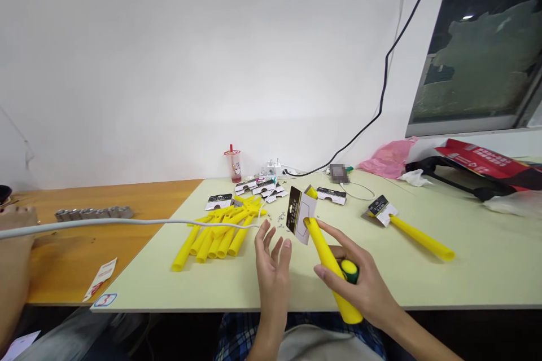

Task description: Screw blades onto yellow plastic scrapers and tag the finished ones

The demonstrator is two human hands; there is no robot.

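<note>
1. White wall [161,67] rises behind a pale green table [398,290], with a window [474,67] at the right and a black cord [386,70] hanging down.
2. Right hand [366,285]: fingers and thumb are closed around a yellow tool [324,245], which slants above the table's near edge, its head up and away from the person. A green-and-yellow knob [349,271] sits within the same grip.
3. A black-and-white card [304,220] is fitted about the head of this tool.
4. Left hand [272,271]: fingers spread and loosely curled, palm turned upward, just beside the card and apart from it.
5. To the left, a pile of yellow tools [232,231] lies on the table; near it are small metal bits [281,219] and loose cards [265,186].
6. Right of the hands lies another yellow tool with a card [423,238].
7. Farther back stand a cup with a red straw [236,166] and, to the right, a pink bag [389,159].
8. A white cable [127,223] crosses from the left, over a row of metal blocks [93,213].
</note>
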